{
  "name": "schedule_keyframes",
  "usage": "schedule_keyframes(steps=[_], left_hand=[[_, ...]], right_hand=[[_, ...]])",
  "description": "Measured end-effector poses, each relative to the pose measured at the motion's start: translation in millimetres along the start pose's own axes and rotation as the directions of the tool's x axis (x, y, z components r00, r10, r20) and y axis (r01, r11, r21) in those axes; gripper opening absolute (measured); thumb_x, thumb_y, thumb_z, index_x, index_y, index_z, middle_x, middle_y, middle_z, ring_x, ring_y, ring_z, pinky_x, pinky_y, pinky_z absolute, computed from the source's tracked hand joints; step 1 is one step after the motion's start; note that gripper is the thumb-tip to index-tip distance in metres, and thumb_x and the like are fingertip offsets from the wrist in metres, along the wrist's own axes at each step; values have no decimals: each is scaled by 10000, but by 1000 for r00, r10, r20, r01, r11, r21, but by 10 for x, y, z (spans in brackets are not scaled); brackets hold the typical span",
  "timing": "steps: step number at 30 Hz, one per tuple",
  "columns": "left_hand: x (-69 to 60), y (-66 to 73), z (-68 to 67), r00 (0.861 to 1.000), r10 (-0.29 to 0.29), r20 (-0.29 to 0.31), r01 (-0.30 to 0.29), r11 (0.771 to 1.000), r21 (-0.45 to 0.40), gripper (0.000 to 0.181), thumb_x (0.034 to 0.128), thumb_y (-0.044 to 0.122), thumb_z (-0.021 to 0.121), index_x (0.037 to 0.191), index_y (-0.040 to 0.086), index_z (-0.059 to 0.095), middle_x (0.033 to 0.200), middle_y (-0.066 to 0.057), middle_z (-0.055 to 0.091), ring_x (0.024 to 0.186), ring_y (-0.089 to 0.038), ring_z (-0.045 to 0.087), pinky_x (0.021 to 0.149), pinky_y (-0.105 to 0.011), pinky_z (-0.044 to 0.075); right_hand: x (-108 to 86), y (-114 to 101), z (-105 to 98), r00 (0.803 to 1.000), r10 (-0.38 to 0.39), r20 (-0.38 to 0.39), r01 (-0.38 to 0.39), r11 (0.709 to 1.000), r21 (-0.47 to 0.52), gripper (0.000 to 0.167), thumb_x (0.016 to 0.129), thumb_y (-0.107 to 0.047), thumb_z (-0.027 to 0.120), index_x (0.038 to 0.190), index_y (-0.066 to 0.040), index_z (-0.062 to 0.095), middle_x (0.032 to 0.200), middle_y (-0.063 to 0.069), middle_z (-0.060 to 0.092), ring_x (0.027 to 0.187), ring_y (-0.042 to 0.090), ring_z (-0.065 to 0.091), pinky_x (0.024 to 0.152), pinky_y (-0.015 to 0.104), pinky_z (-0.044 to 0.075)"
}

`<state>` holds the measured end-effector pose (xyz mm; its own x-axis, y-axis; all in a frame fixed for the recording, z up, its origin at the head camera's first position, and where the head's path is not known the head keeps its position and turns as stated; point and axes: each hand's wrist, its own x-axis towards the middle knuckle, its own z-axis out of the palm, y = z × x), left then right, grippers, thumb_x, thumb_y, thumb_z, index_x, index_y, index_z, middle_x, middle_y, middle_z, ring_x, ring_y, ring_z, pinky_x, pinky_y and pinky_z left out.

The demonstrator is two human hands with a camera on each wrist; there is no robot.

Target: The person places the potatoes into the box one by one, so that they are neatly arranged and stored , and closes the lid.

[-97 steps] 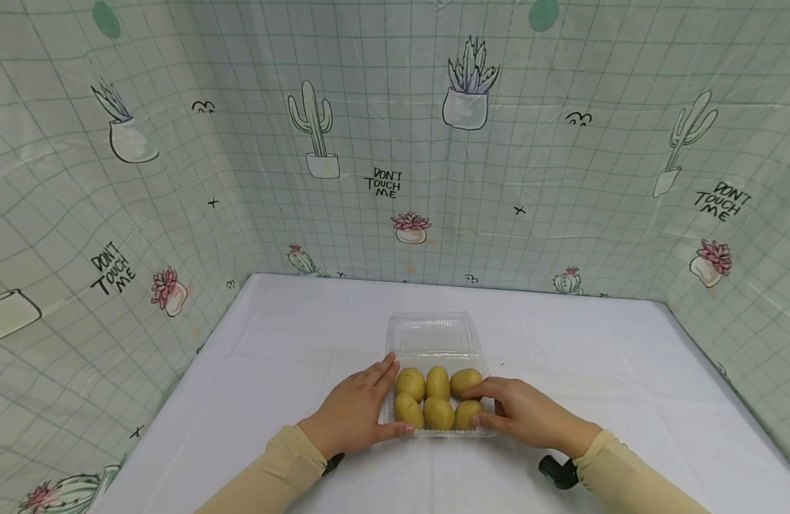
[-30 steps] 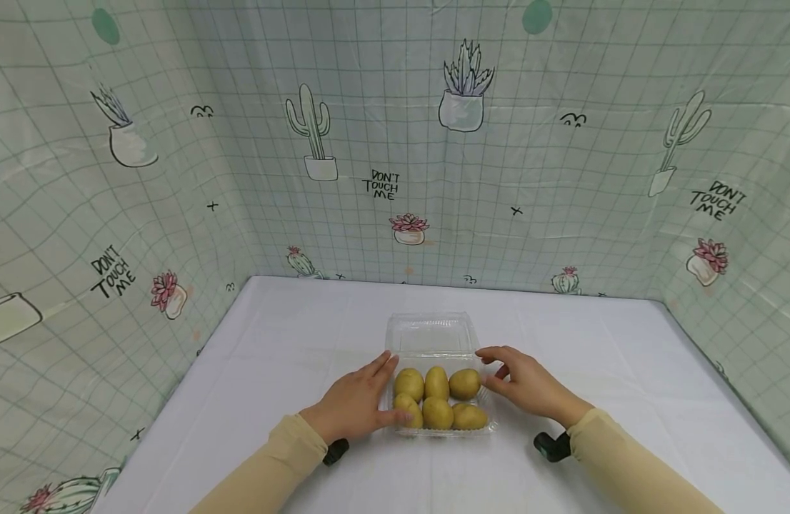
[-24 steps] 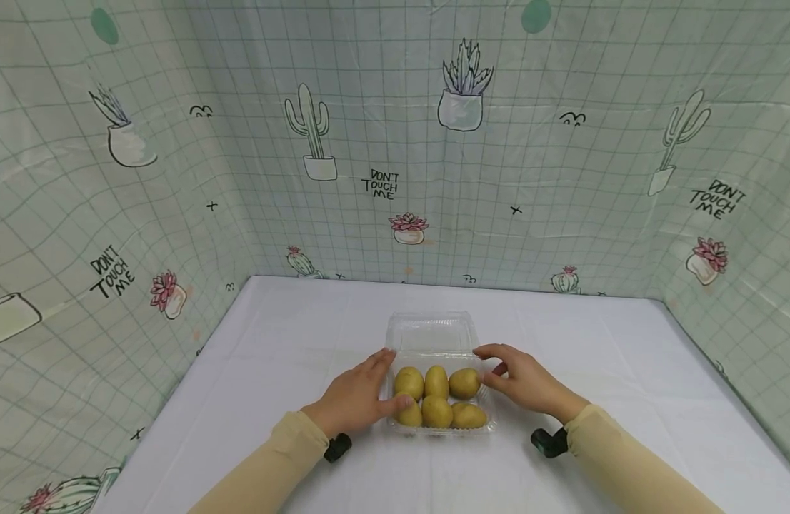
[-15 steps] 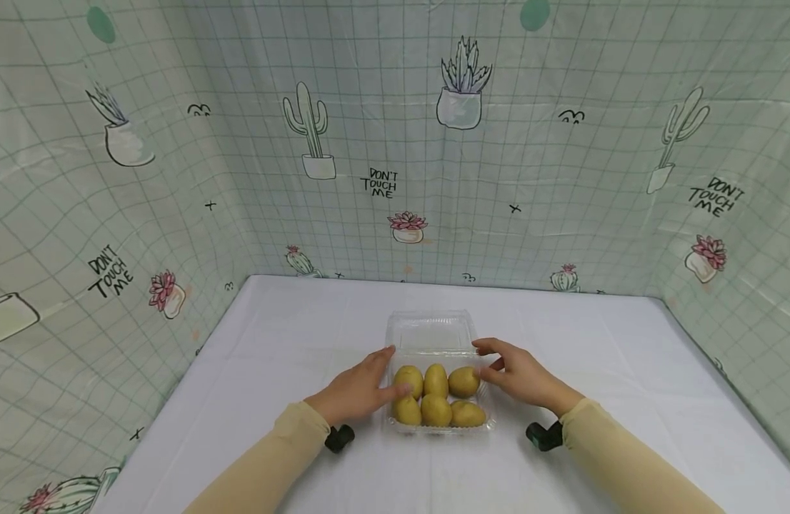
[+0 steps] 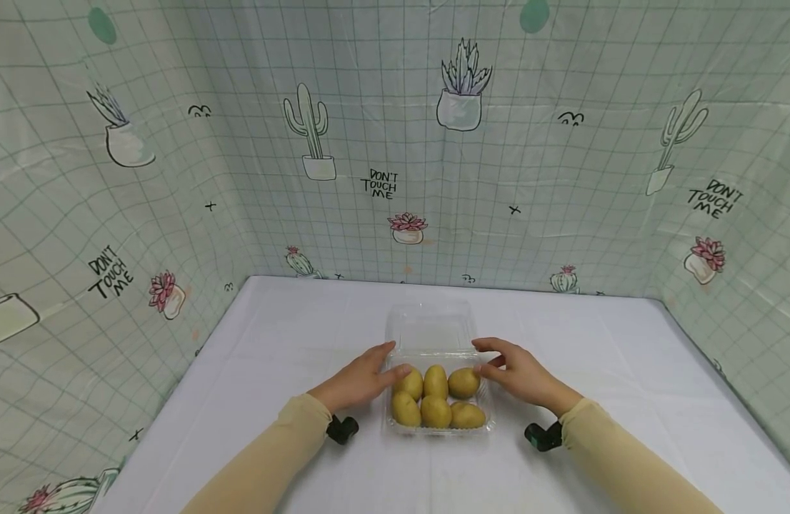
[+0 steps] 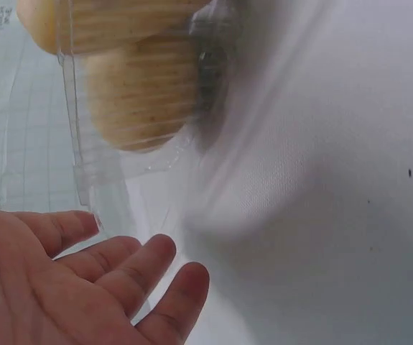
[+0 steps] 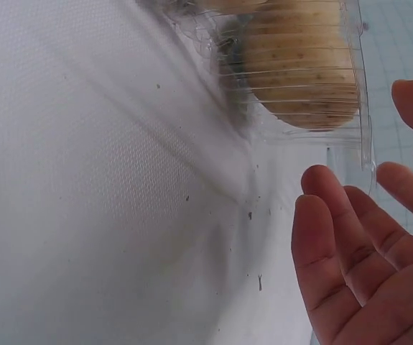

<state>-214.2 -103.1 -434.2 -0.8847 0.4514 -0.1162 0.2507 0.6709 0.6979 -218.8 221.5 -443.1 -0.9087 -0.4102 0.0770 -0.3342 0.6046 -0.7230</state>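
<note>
A clear plastic clamshell box (image 5: 491, 421) stands on the table with its lid (image 5: 431, 327) tipped back on the far side. Several yellow potatoes (image 5: 436, 412) lie in two rows in its base. My left hand (image 5: 356, 377) is at the box's far left corner, its thumb over a potato. In the left wrist view its straight fingers (image 6: 157, 262) reach the lid's clear edge. At the far right corner is my right hand (image 5: 522, 373), fingers loosely bent, thumb by the back right potato. Its fingers (image 7: 314, 241) pinch nothing in the right wrist view; whether they touch plastic I cannot tell.
A white cloth covers the table (image 5: 305, 321). Around it hangs a checked curtain (image 5: 369, 128) with cactus prints. Black wrist devices (image 5: 342, 430) sit under both wrists, below the beige sleeves (image 5: 260, 457).
The right hand has left the front right potato, now lying sideways, and moved to the far right corner. My left hand has slid farther back. The lid has risen slightly.
</note>
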Motion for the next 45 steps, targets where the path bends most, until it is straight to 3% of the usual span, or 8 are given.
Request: schedule_keyframes(steps=[6, 20, 32, 38, 45], left_hand=[[17, 16, -44, 1000, -3, -20, 2, 1000, -23, 853, 977, 656, 443, 1565, 55, 299, 1555, -184, 352, 1420, -349, 340, 1145, -503, 276], [-54, 136, -198, 996, 49, -71, -54, 996, -71, 739, 1006, 577, 470, 1558, 100, 347, 1546, -157, 379, 1353, -402, 422, 1093, -531, 356], [-209, 256, -307, 989, 107, -102, -116, 989, -92, 717, 1005, 550, 502, 1566, 135, 337, 1568, -111, 350, 1346, -411, 423, 1073, -528, 381], [-320, 301, -339, 984, 141, -113, -150, 985, -81, 698, 1004, 524, 526, 1565, 150, 345, 1589, -79, 316, 1368, -365, 411, 1085, -502, 375], [-463, 335, -352, 974, 182, -137, -187, 982, -22, 688, 996, 536, 534, 1548, 154, 381, 1597, -40, 311, 1443, -260, 310, 1132, -483, 309]], right_hand=[[-10, -34, -8, 999, -10, -34, 10, 1000, 5, 489, 980, -225, 662, 1402, -18, 526, 1367, 182, 564, 1073, 281, 641, 827, 396, 542], [-45, -179, -134, 994, -68, -87, 69, 998, 13, 459, 990, -217, 656, 1399, -45, 535, 1364, 172, 569, 1126, 293, 621, 861, 433, 534], [-186, -351, -244, 991, -86, -101, 89, 996, 21, 441, 990, -245, 657, 1404, -142, 547, 1387, 65, 565, 1112, 220, 627, 845, 336, 544], [-276, -422, -272, 987, -127, -97, 133, 989, 64, 420, 989, -153, 652, 1395, -145, 546, 1375, 73, 561, 1112, 233, 635, 839, 308, 552], [-423, -501, -283, 980, -178, -89, 188, 976, 111, 448, 985, -101, 645, 1414, -83, 518, 1401, 113, 535, 1138, 273, 627, 848, 302, 554]])
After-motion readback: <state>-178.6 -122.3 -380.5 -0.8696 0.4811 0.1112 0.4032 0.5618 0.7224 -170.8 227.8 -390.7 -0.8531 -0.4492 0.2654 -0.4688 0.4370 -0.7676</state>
